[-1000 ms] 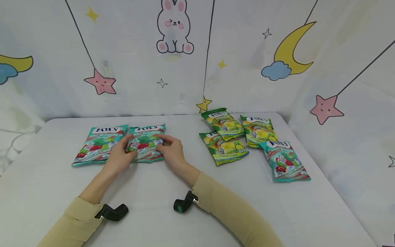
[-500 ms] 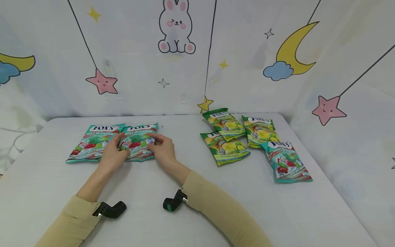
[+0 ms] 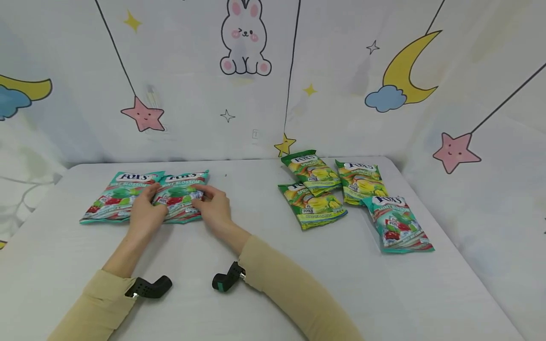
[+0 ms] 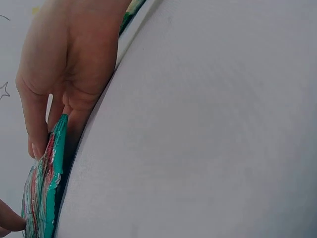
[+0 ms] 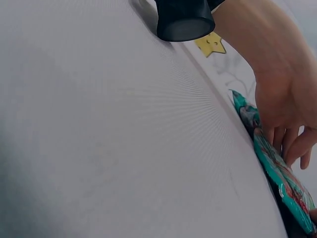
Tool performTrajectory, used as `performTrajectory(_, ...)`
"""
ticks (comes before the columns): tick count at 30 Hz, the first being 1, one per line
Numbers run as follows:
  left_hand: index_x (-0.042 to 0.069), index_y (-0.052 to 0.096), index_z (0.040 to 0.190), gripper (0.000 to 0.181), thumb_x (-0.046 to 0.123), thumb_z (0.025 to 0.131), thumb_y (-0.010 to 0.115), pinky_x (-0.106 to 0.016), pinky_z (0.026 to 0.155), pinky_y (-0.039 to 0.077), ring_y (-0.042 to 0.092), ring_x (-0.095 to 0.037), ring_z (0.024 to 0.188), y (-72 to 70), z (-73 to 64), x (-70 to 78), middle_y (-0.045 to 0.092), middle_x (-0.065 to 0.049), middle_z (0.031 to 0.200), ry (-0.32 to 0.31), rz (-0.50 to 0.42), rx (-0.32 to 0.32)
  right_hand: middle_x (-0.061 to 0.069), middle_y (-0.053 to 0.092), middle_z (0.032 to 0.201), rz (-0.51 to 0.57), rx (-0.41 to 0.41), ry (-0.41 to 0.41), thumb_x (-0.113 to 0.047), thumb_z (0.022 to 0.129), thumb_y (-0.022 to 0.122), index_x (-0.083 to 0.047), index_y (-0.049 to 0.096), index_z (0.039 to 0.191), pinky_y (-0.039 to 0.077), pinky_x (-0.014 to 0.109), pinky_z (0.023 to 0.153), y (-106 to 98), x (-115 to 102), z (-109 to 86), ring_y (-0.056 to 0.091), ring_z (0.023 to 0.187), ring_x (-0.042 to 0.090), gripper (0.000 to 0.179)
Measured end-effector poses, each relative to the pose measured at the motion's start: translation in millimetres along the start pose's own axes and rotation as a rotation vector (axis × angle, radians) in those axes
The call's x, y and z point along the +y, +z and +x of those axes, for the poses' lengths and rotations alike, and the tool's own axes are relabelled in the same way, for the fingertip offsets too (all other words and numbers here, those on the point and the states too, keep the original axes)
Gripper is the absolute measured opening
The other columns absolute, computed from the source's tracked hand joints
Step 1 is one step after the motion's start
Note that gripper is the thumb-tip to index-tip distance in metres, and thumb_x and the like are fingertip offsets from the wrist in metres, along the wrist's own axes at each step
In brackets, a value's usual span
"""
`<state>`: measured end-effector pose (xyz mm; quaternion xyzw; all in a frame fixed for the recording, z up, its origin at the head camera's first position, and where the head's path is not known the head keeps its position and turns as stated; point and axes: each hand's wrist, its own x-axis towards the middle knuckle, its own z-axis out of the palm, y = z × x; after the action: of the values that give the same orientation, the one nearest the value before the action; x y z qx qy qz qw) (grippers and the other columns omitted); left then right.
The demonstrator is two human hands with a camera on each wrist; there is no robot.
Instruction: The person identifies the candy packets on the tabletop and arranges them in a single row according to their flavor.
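On the left of the white cloth-covered bench (image 3: 264, 265), a teal foil Mint Blossom candy bag (image 3: 112, 196) lying flat, label up, its right edge just under a second teal foil candy bag (image 3: 181, 195) of the same kind. On that second bag, both hands. Left hand (image 3: 144, 215) laid over the bag's lower left corner, grip clamped on the second bag: in the left wrist view, thumb and fingers (image 4: 37, 131) pinching the bag's edge (image 4: 47, 181), which stands slightly lifted off the cloth. Right hand (image 3: 215, 208) at the bag's right edge, fingers stretched onto the foil; in the right wrist view, fingers (image 5: 285, 136) pressed down on the teal wrapper (image 5: 277, 171), nearly straight, grip apart rather than curled round anything. Beige sleeves on both forearms, a black wrist camera (image 3: 149, 287) near the left cuff and another black one with a green end (image 3: 224, 280) near the right cuff.

Right of centre, well apart from the hands, three green-and-yellow foil candy bags: one toward the back (image 3: 310, 171), one in front of it (image 3: 312, 204) and partly under it, one to their right (image 3: 360, 182). Just beside that last one, toward the bench's right edge, a third teal foil candy bag (image 3: 398, 225), tilted. Behind the bench, a pale backdrop printed with a rabbit, stars and moons (image 3: 243, 40).
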<state>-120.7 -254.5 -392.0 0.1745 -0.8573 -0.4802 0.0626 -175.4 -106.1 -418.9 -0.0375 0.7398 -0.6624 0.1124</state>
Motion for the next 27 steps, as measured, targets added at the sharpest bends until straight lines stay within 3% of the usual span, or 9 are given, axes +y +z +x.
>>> performTrajectory(5,0.001,0.025,0.157,0.084,-0.006,0.076,0.046,-0.050,0.108,0.030,0.024,-0.039,0.149,-1.8,1.4,-0.8,0.029,-0.022,0.160,-0.037,-0.021,0.042,0.003,0.071,0.124,0.017,-0.022,-0.009,-0.006,0.088,0.072,-0.024,0.074,0.118,0.056,0.025,0.087,4.4,-1.2,0.0,0.067,0.110,0.011,0.035)
performTrajectory(14,0.002,0.023,0.157,0.084,-0.005,0.077,0.046,-0.048,0.114,0.029,0.024,-0.034,0.150,-2.8,1.1,0.4,0.029,-0.020,0.161,-0.081,-0.087,0.065,0.004,0.072,0.120,0.015,-0.060,-0.050,-0.006,0.089,0.072,-0.021,0.072,0.122,0.056,0.023,0.081,2.5,-0.2,-0.7,0.069,0.102,0.007,0.037)
performTrajectory(27,0.002,0.029,0.155,0.081,-0.011,0.078,0.047,-0.044,0.118,0.031,0.034,-0.030,0.146,1.0,-1.6,3.8,0.034,-0.015,0.160,-0.095,-0.178,0.148,0.005,0.073,0.112,-0.060,-0.015,-0.153,-0.009,0.090,0.072,-0.015,0.065,0.132,0.055,0.019,0.079,-0.4,5.9,-6.6,0.066,0.095,0.003,0.043)
